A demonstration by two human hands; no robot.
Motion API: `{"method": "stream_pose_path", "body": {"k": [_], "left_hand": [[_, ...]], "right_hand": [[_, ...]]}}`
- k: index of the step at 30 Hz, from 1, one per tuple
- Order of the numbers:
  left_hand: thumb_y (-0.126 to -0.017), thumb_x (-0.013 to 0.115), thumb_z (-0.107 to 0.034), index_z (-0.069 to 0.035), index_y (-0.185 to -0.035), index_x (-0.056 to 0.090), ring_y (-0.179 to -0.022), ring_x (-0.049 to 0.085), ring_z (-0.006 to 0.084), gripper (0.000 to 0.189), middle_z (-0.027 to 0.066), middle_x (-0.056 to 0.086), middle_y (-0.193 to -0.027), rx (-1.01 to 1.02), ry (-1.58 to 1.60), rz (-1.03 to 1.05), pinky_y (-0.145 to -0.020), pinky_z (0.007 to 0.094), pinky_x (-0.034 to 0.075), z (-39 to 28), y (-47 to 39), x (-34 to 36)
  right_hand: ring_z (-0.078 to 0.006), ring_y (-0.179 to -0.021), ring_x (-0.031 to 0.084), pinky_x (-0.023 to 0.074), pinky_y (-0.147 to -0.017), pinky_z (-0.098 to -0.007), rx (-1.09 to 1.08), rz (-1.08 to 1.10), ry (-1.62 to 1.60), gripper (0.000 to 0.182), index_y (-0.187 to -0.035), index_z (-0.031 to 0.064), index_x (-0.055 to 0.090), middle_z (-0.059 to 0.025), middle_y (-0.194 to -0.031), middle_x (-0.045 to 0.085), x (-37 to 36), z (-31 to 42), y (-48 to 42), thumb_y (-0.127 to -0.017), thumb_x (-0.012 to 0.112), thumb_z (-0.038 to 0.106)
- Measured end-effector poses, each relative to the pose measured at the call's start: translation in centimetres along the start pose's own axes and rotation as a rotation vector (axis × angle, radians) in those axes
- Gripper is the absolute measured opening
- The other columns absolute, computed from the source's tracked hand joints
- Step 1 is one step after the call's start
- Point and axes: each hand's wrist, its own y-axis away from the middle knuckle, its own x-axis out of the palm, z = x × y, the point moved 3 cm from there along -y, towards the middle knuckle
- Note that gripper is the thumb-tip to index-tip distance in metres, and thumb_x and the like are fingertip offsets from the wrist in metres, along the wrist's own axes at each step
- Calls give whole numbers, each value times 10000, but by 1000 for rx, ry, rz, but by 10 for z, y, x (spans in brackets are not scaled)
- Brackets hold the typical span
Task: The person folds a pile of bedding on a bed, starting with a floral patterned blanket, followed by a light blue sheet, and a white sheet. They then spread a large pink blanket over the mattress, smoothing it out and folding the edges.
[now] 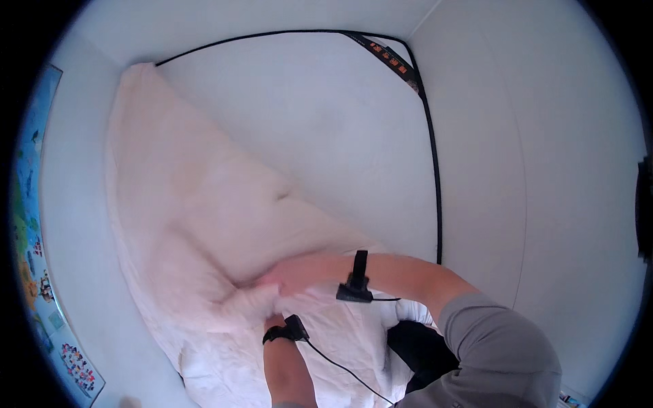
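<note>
A pale pink bed cover (204, 168) lies diagonally across the left and near parts of a white mattress (326, 127) with black edge piping. It is drawn over the far left corner, with a raised fold in front of me. My right hand (279, 276) reaches in from the right and grips the cover at this fold; motion blurs its fingers. Close below it, my left hand (274, 321) comes up from the near side, mostly hidden behind the bunched cloth. Whether its fingers are closed cannot be seen.
Walls (479, 153) border the mattress on the far and right sides. A dark printed corner band (390, 61) crosses the far right corner. A colourful poster (33, 245) hangs at left. Both wrists wear black strapped devices (354, 289), with cables trailing towards me.
</note>
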Motion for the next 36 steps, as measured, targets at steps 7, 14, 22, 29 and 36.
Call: {"method": "stream_pose_path", "body": {"k": [7, 14, 22, 29, 36], "left_hand": [[-805, 602, -344, -68, -620, 507, -392, 456, 151, 346, 48, 508, -545, -48, 22, -38, -325, 287, 344, 8, 3, 2], [-821, 585, -339, -66, -651, 516, -414, 466, 146, 328, 49, 524, -588, 213, -85, -23, -323, 289, 343, 29, -6, -8], [-754, 659, -427, -42, -552, 503, -335, 435, 161, 462, 65, 486, -462, -154, 28, -216, -318, 281, 348, -69, 31, 27], [-749, 660, -443, -38, -515, 486, -319, 425, 172, 499, 67, 471, -445, -149, 16, -189, -317, 298, 365, -73, 27, 34], [-773, 624, -449, -39, -503, 471, -317, 424, 179, 515, 69, 469, -441, -182, -60, -236, -312, 292, 347, -78, 32, 38]], "right_hand": [[-324, -982, 544, 452, -789, -419, 166, 168, 519, 465, -1247, 204, 444, -174, -1057, 550, -21, 60, -34, -797, 444, 88], [-308, -987, 545, 444, -795, -416, -15, 58, 335, 426, -1171, 199, 507, -164, -1057, 548, 1, 42, -36, -771, 457, 65], [-169, -849, 577, 507, -749, -316, 122, -1085, -266, 254, -1081, 45, 567, -94, -921, 615, -236, -86, 102, -849, 466, 30], [-288, -1102, 472, 382, -919, -353, 462, -1509, 575, 581, -1312, 24, 351, -210, -1182, 496, -288, -160, 296, -772, 558, 80], [-403, -1085, 443, 375, -920, -400, 950, -1450, 603, 754, -1397, 118, 152, -301, -1130, 466, -273, -158, 281, -754, 545, 77]]}}
